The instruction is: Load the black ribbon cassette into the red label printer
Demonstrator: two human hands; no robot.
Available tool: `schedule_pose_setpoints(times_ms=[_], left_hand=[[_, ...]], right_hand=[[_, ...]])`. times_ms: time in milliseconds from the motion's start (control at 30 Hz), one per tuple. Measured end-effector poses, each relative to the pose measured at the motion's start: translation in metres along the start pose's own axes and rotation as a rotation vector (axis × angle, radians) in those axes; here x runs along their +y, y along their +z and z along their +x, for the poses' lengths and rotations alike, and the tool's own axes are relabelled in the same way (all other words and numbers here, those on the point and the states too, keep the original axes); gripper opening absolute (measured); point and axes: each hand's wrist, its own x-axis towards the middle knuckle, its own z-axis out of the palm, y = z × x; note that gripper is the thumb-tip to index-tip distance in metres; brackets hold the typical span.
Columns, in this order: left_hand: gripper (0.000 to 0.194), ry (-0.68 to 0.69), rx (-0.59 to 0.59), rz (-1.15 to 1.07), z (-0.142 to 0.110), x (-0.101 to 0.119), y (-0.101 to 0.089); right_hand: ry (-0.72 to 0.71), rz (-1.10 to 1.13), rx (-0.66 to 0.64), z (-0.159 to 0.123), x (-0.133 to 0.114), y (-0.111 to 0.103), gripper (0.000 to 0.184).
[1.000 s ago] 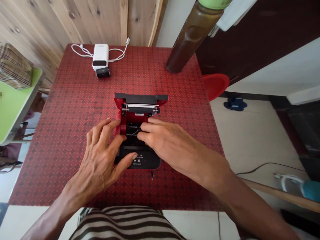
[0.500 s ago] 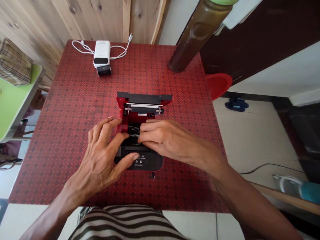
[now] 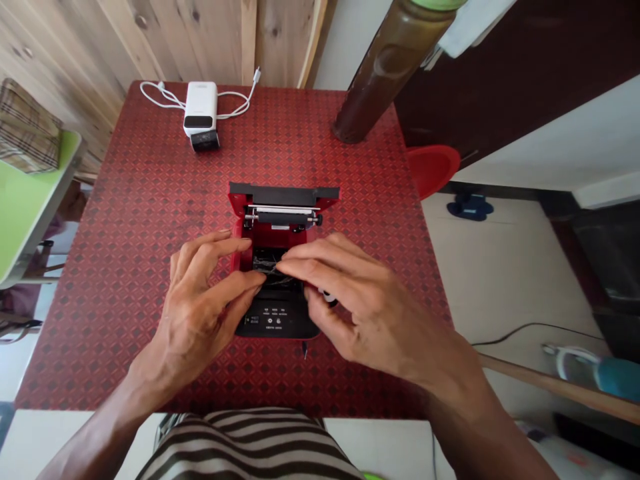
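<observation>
A small red and black printer (image 3: 278, 319) sits open on the red patterned table (image 3: 150, 220), its lid (image 3: 283, 196) tipped back with a roller bar across it. My left hand (image 3: 200, 313) rests against the printer's left side, fingers curled toward the open bay, thumb by the front panel. My right hand (image 3: 360, 303) reaches in from the right, its fingertips pressed together over the bay on a thin dark strand I cannot make out. The bay's inside is partly hidden by my fingers.
A white power bank (image 3: 201, 115) with a white cable (image 3: 235, 107) lies at the table's far side. A tall brown bottle (image 3: 385, 73) stands at the far right corner. A red stool (image 3: 433, 170) is beyond the right edge, a green table (image 3: 25, 213) on the left.
My left thumb has lifted off the front panel and the fingers moved toward the bay. My right hand has drawn back and risen, with its fingertips still over the bay.
</observation>
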Motion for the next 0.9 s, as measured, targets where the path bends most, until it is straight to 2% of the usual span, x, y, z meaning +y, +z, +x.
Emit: schedule_pose_setpoints(times_ms=[100, 267, 333, 367, 433, 467, 533, 567, 633, 733, 833, 900], left_hand=[[0.019, -0.002, -0.005, 0.013, -0.002, 0.003, -0.001], [0.011, 0.013, -0.073, -0.053, -0.002, 0.007, -0.015], [0.020, -0.020, -0.071, -0.138, 0.007, 0.006, -0.024], [0.022, -0.078, -0.041, -0.175, 0.015, 0.004, -0.027], [0.024, -0.148, 0.136, -0.231, 0.035, -0.003, -0.027], [0.026, -0.199, 0.178, -0.270, 0.046, -0.008, -0.024], [0.036, -0.295, 0.182, -0.444, 0.070, -0.020, -0.013], [0.035, -0.339, 0.204, -0.569, 0.080, -0.026, -0.005], [0.032, -0.482, 0.147, -0.831, 0.094, -0.035, 0.008], [0.037, -0.661, 0.068, -0.994, 0.094, -0.035, 0.017], [0.042, -0.800, 0.041, -1.043, 0.077, -0.021, 0.012], [0.047, -0.833, 0.035, -1.063, 0.062, -0.009, 0.008]], right_hand=[[-0.058, -0.156, 0.014, -0.001, -0.010, 0.004, 0.026], [-0.065, -0.292, 0.064, -0.009, -0.021, 0.013, 0.036], [-0.079, -0.315, 0.088, -0.014, -0.024, 0.016, 0.035], [-0.095, -0.327, 0.108, -0.016, -0.025, 0.018, 0.035], [-0.134, -0.361, 0.170, -0.021, -0.026, 0.023, 0.033], [-0.151, -0.379, 0.202, -0.022, -0.027, 0.025, 0.032], [-0.155, -0.412, 0.236, -0.025, -0.028, 0.031, 0.031], [-0.151, -0.426, 0.244, -0.026, -0.029, 0.034, 0.032], [-0.144, -0.449, 0.253, -0.027, -0.032, 0.039, 0.033], [-0.142, -0.474, 0.264, -0.029, -0.035, 0.044, 0.031], [-0.140, -0.488, 0.273, -0.032, -0.036, 0.047, 0.023], [-0.138, -0.497, 0.271, -0.034, -0.036, 0.048, 0.022]])
